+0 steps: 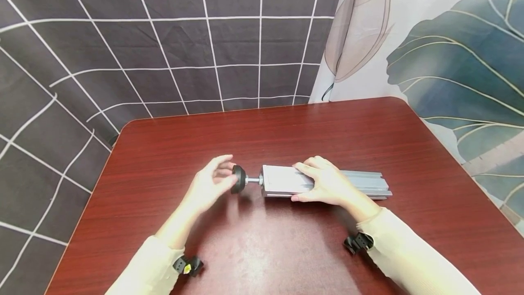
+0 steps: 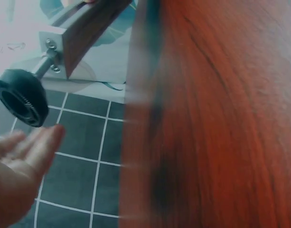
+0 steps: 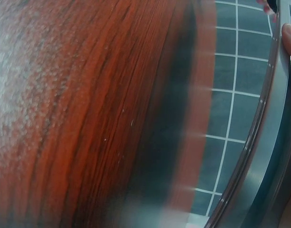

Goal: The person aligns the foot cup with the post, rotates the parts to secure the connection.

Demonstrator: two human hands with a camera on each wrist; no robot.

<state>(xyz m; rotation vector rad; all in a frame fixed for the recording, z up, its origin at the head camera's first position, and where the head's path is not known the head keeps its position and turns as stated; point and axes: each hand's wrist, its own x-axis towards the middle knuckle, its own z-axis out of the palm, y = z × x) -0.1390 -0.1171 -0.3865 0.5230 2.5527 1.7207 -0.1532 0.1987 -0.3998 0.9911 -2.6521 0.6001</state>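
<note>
A silver aluminium profile [image 1: 282,180] lies lengthwise across the middle of the table, its grooved end pointing right. From its left end a threaded rod [image 1: 254,180] sticks out, tipped with a round black levelling foot [image 1: 239,179]. My right hand [image 1: 329,185] grips the profile from above near its middle, thumb on the near side and fingers over the far side. Around the foot, my left hand [image 1: 206,188] is loosely spread. In the left wrist view its fingers [image 2: 45,147] are extended just off the foot's ribbed rim, and bolt heads [image 2: 51,44] show on the profile's end plate.
The reddish-brown wooden table [image 1: 196,140] has rounded far corners. Behind it hangs a dark grey curtain [image 1: 233,42] with a white grid, and a leaf-patterned curtain [image 1: 450,67] hangs at the right. Black camera mounts [image 1: 358,242] sit at both wrists.
</note>
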